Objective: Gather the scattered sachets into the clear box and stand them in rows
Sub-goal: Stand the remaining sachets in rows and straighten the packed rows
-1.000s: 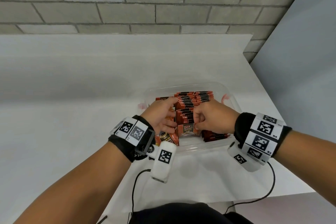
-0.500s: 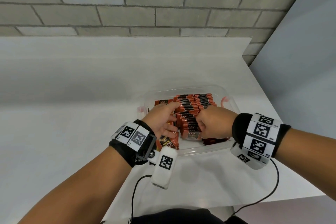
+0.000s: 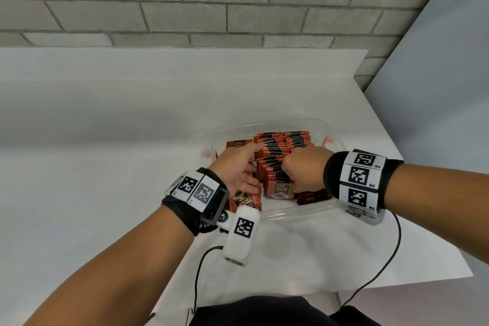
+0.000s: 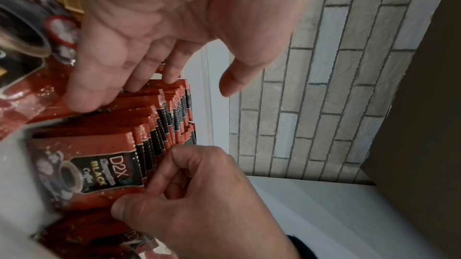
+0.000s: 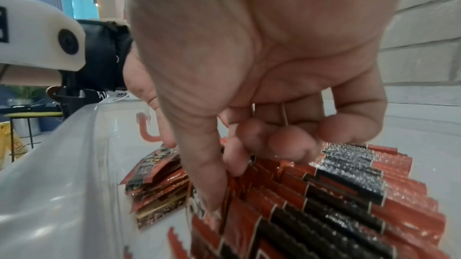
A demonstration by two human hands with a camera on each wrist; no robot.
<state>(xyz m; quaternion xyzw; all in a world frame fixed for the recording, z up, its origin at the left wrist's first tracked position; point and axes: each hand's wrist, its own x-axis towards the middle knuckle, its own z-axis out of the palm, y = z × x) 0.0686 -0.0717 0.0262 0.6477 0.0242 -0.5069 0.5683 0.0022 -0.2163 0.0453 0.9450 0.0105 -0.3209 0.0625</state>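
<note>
A clear box (image 3: 267, 124) holds red-and-black coffee sachets, most standing in rows (image 3: 275, 156). My left hand (image 3: 250, 164) lies against the left side of the middle row (image 4: 169, 117), fingers fairly straight and thumb held apart (image 4: 179, 85). My right hand (image 3: 287, 174) pinches the top edges of the front sachets of that row between thumb and curled fingers (image 4: 142, 196) (image 5: 224, 184). The front sachet (image 4: 94, 170) shows its "D2X BLACK" label. A second row (image 3: 296, 137) stands to the right.
Loose sachets lie flat at the box's front left (image 3: 244, 201) (image 5: 157, 184) and front right (image 3: 315, 196). One more (image 3: 238, 143) leans at the back left. The box sits near the right edge of a white table (image 3: 105, 140), by a brick wall (image 3: 238, 2).
Both hands stay on the middle row. The right hand has edged slightly left along it, and the front sachet has shifted a little with it.
</note>
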